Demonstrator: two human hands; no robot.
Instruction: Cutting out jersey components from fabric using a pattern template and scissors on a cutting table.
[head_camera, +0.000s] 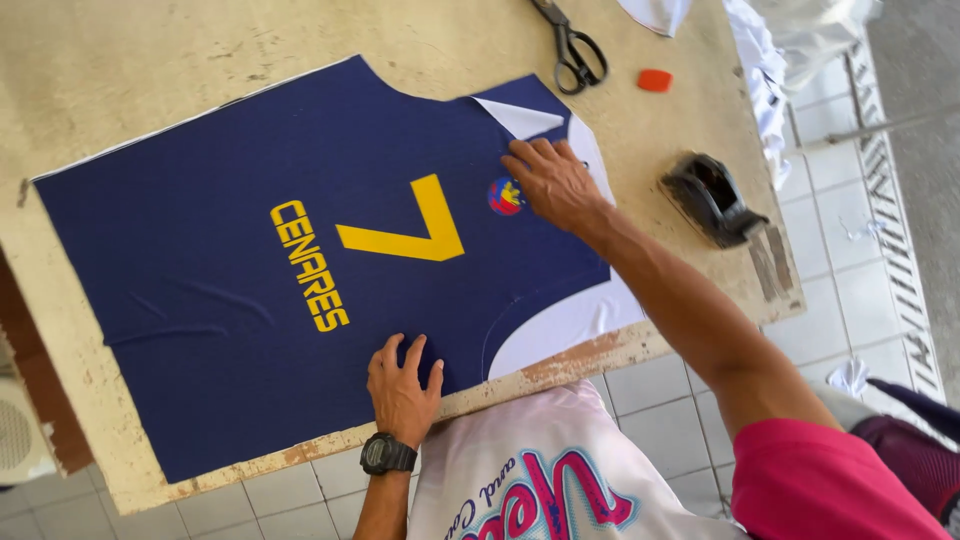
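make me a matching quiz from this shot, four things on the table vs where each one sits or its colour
Things:
1. scissors
2. small block
3. jersey panel
4. tape dispenser

Descriptions:
A. navy blue, under both hands
B. black, near the table's right edge
C. orange-red, just right of the scissors
D. top of the table, handles toward the camera

Pairs: 1-D, 2-C, 3-A, 4-B

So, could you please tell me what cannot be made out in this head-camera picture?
- Scissors: handle ends cut off by the top edge.
- White fabric beneath the navy jersey panel: mostly covered by it.
- Dark object near the table's corner: too unclear to identify.
- Under the left hand and right hand: cloth hidden by the palms.
- Table: far side beyond the frame.
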